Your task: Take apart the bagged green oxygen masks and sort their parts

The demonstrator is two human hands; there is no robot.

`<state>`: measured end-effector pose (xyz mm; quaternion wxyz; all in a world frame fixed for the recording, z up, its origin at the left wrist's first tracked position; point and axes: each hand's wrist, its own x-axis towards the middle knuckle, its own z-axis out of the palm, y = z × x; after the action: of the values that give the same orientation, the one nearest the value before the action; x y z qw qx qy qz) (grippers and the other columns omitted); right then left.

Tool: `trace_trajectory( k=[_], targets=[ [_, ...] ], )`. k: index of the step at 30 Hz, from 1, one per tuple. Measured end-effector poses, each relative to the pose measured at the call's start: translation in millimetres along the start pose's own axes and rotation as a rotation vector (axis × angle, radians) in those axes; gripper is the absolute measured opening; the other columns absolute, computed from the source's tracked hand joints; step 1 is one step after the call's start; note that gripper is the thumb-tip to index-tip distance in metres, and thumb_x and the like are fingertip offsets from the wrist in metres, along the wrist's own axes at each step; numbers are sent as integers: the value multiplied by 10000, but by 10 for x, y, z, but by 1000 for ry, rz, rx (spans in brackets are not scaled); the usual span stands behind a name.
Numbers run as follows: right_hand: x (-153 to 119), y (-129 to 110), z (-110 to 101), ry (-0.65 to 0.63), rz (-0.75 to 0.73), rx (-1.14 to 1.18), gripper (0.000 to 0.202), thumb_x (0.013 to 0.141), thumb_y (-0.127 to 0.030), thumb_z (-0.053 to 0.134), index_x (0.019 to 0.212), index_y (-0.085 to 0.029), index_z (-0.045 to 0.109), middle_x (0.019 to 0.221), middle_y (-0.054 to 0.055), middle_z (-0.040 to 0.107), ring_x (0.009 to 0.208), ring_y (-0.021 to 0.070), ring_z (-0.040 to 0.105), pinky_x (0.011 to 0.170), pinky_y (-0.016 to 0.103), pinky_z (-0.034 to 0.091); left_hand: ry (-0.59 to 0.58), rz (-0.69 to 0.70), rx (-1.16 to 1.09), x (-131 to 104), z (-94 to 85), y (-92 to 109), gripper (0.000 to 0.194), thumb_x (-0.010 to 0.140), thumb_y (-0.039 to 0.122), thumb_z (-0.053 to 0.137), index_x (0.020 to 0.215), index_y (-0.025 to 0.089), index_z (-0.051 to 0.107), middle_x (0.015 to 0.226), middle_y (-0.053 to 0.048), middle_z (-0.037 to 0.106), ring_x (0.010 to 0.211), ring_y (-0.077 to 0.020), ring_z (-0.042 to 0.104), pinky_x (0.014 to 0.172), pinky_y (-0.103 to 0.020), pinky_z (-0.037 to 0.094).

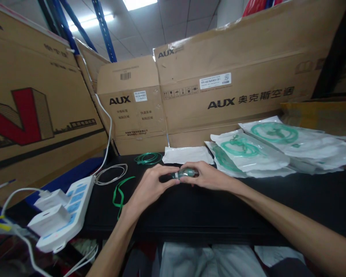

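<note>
Near the middle of the black table [210, 207], my left hand [153, 181] and my right hand [201, 175] meet over a small clear and green plastic part [184, 174]. My left fingers pinch its left end, which looks dark with a white band. The fingers of my right hand close round its right end. Behind my left hand lies a coil of green tubing [148, 158]. A green strap [119, 194] lies to the left of my left wrist. A flat white packet [187, 155] rests just beyond both hands.
Clear-fronted packets [242, 150] with green tubing are piled at the right. A white power strip [76, 207] with chargers and a coiled white cable [111, 175] lie at the left. Cardboard sheets [190, 107] stand along the back, with another large box [43, 100] at the left.
</note>
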<state>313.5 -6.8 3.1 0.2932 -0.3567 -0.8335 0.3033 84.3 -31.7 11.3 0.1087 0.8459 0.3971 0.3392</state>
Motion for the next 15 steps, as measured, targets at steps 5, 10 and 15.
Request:
trace_trajectory(
  k=[5,10,15],
  targets=[
    [-29,-57,21,-11,-21,-189,366,870,-454,657,1093,-170,716,844,35,703,741,169,613,676,256,431,19,-116,-30,-144,13,-3,369,876,417,706,1233,324,688,1116,8,744,969,-193,679,906,-318,497],
    [-30,31,55,-12,-21,-276,359,862,-408,661,1143,-186,690,1003,79,724,920,230,655,803,301,462,-30,-179,-99,-421,-126,-118,205,904,413,669,1054,274,688,1211,2,712,1101,-195,653,972,-330,472],
    [-7,114,61,-8,-100,-290,353,854,-312,662,1189,-200,658,1130,85,713,1048,247,647,924,328,448,-111,-204,47,-634,-238,-279,164,857,419,715,854,256,702,1188,-10,720,1128,-233,643,1064,-411,413]
  ],
)
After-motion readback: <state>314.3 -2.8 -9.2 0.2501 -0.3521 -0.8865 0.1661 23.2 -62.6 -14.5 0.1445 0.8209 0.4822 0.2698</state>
